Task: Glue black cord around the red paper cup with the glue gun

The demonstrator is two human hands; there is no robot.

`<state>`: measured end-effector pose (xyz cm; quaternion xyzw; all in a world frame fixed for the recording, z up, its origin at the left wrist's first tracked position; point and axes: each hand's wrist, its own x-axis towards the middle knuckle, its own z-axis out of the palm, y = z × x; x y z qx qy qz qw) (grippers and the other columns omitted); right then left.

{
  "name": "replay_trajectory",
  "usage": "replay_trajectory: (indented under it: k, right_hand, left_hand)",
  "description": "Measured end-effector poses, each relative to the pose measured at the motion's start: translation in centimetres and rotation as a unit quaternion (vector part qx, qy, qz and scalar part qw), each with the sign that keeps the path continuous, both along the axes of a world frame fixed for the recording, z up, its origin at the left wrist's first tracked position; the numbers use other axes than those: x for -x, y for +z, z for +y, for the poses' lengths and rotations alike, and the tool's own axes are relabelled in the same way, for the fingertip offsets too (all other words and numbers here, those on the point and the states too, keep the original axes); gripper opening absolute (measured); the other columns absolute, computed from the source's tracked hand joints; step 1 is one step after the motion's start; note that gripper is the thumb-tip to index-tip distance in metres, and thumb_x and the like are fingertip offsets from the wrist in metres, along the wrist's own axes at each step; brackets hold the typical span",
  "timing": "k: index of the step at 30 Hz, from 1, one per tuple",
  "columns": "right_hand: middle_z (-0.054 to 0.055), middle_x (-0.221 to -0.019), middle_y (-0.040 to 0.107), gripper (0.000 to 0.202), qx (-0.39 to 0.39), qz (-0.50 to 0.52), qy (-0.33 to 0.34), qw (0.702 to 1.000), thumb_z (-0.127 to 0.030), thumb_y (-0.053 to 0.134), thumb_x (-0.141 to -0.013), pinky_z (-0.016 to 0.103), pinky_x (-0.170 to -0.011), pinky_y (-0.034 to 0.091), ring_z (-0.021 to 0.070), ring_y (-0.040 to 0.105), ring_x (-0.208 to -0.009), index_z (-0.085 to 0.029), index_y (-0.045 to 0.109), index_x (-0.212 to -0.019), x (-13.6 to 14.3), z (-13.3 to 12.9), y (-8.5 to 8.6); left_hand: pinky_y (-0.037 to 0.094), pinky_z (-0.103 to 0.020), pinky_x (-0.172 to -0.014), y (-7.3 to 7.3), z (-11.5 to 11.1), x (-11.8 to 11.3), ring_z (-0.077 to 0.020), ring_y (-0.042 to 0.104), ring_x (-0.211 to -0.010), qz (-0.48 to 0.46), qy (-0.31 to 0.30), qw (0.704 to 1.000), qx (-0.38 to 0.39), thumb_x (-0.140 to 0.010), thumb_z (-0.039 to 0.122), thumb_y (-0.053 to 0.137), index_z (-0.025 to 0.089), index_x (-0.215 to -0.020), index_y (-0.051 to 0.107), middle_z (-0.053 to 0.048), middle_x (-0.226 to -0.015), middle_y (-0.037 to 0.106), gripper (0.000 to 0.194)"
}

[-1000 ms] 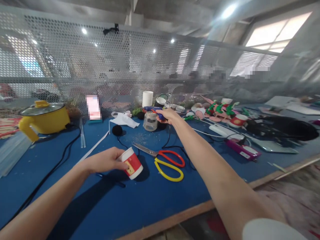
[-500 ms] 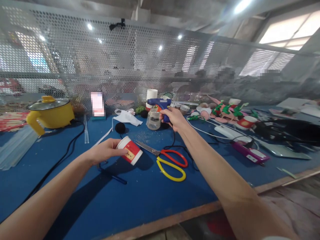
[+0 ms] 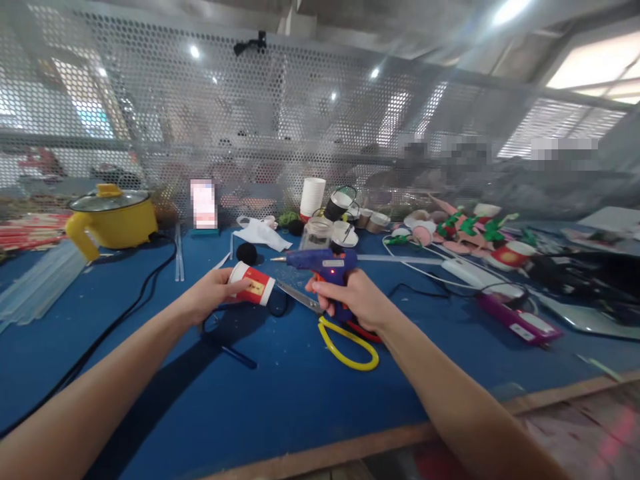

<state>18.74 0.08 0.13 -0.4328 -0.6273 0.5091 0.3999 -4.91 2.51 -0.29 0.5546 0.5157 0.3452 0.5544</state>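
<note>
My left hand is closed round a small red and white paper cup, tilted on its side above the table. My right hand grips a blue hot glue gun by its handle, fingers at the orange trigger. Its nozzle points left towards the cup, a little apart from it, and a clear glue stick juts from its back. Under the gun lie scissors with one yellow and one red handle, partly covered by the right hand. A black pompom sits just behind the cup.
A yellow electric pot stands at the left by clear glue sticks. Behind the gun are a glass jar and stacked white cups. A purple device, a white power strip and cables lie at the right.
My right hand has brought the glue gun from above the jar down and nearer, its nozzle now close to the cup. The left hand has turned the cup more onto its side.
</note>
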Motion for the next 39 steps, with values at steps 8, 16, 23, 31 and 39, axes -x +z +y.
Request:
replay_trajectory:
  k: [8,16,23,31,39]
  right_hand:
    - [-0.005,-0.045,0.048,0.018,-0.014,-0.11,0.002,0.994,-0.032,0.057,-0.069,0.018,-0.038,0.038,0.0062,0.043,-0.038,-0.015,0.054,-0.07,0.0,-0.4,-0.5]
    - [-0.005,-0.043,0.046,0.019,-0.025,-0.103,-0.017,0.994,-0.033,0.054,-0.072,0.018,-0.04,0.038,0.0063,0.042,-0.038,-0.014,0.054,-0.067,0.1,-0.3,-0.6]
    - [-0.005,-0.043,0.047,0.019,-0.034,-0.095,0.003,0.995,-0.035,0.055,-0.072,0.018,-0.039,0.038,0.0062,0.042,-0.037,-0.016,0.054,-0.07,-0.3,-0.4,-0.2]
    - [-0.004,-0.041,0.049,0.021,-0.02,-0.168,-0.022,0.985,-0.036,0.056,-0.069,0.02,-0.036,0.039,0.0084,0.045,-0.034,-0.017,0.05,-0.061,0.5,-1.1,-0.3]
    - [-0.002,-0.038,0.049,0.028,-0.083,-0.216,-0.046,0.972,-0.037,0.053,-0.072,0.024,-0.039,0.04,0.0119,0.048,-0.033,-0.02,0.046,-0.051,0.4,-1.0,-0.7]
  left_hand:
    - [0.041,-0.027,-0.068,-0.2,0.3,0.2,-0.016,0.059,-0.072,0.018,0.015,1.0,0.004,-0.06,0.039,0.067,0.015,-0.083,0.063,-0.003,-0.077,0.067,0.034]
    - [0.04,-0.025,-0.063,-0.1,0.0,0.2,-0.0146,0.058,-0.07,0.017,-0.023,1.0,0.005,-0.06,0.04,0.067,0.016,-0.079,0.063,-0.002,-0.076,0.067,0.03]
    - [0.04,-0.025,-0.061,-0.1,-0.5,-0.6,-0.0141,0.058,-0.067,0.063,-0.007,0.997,-0.032,-0.064,0.041,0.063,0.016,-0.079,0.062,-0.002,-0.073,0.067,0.029]
    - [0.042,-0.029,-0.067,0.2,-0.2,-0.6,-0.0191,0.06,-0.077,0.04,0.065,0.996,-0.05,-0.062,0.043,0.063,0.014,-0.084,0.064,-0.006,-0.079,0.069,0.037]
    - [0.042,-0.028,-0.062,-0.3,0.0,-0.4,-0.0183,0.06,-0.072,0.034,0.084,0.993,-0.073,-0.062,0.044,0.063,0.014,-0.083,0.062,-0.004,-0.075,0.068,0.036]
